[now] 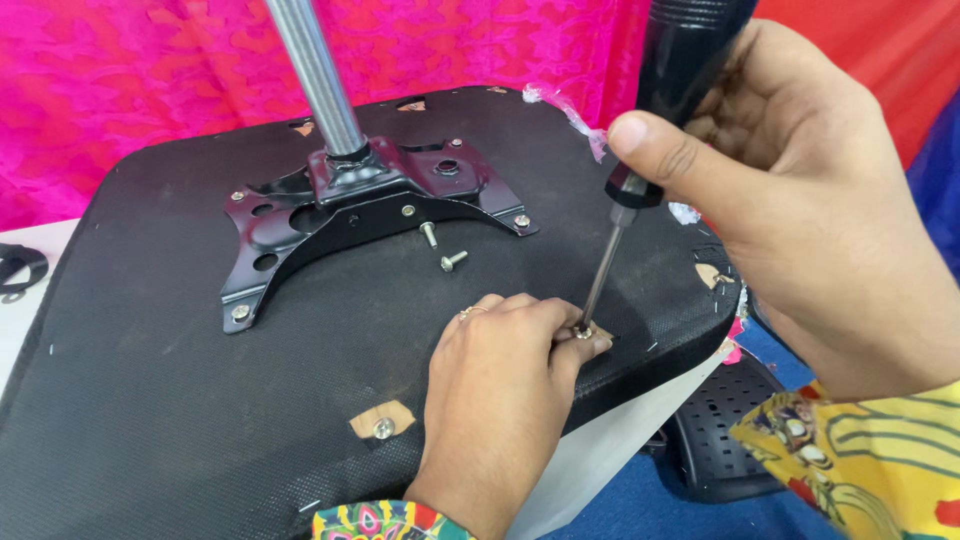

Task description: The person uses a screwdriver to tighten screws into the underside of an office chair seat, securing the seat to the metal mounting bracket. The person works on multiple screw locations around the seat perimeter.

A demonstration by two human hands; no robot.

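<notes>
Right now the screwdriver (640, 170) sits right of centre in the frame, black handle at the top edge, thin steel shaft running down and slightly left to its tip at centre-bottom. Long axis is near vertical, tilted so the handle leans to the upper right. The tip meets a screw (583, 332) set in a small cut-out of the black fabric, near the lower right edge of the chair seat underside (150, 380).

Right hand (800, 200) is wrapped closed round the handle, thumb pressed along its front. Left hand (500, 390) lies flat on the fabric, fingers curled narrow, fingertips pinching at the screw head beside the tip; a ring shows on one finger.

Screws/bolts counted: 1 under the tip, 1 more seated in a second cut-out (383, 428) at lower centre-left, and 2 loose bolts (443, 250) lying on the fabric just below the plate.

The black metal mounting plate (340, 215) is fixed at upper centre w/ 4 visible corner bolts; the chrome column (320, 75) rises from it toward the top left. No containers in view, so nothing is held in any.

Behind, upper left, pink patterned cloth (150, 70). At lower right a black perforated plastic part (720, 440) lies on a blue surface, partly hidden by the yellow patterned sleeve (860, 450).
</notes>
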